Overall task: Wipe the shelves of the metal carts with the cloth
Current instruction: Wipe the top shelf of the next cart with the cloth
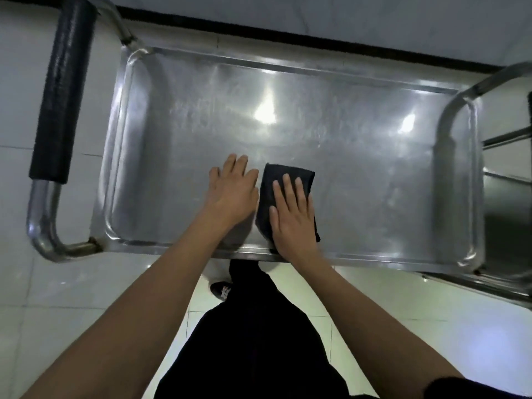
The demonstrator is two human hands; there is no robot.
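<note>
A shiny metal cart's top shelf (pixel 359 156) fills the middle of the view, a shallow tray with a raised rim. A folded black cloth (pixel 277 180) lies on it near the front edge. My right hand (pixel 293 214) presses flat on the cloth with straight fingers. Just to its left, my left hand (pixel 233 191) rests flat on the bare metal, fingers spread, touching the cloth's left edge.
The cart's tubular handle with black foam grip (pixel 62 90) stands at the left. A second metal cart (pixel 506 197) adjoins on the right. A white tiled floor (pixel 72 298) lies below, a dark baseboard (pixel 288 38) runs behind, and my dark trousers and shoe (pixel 221 290) stand at the front edge.
</note>
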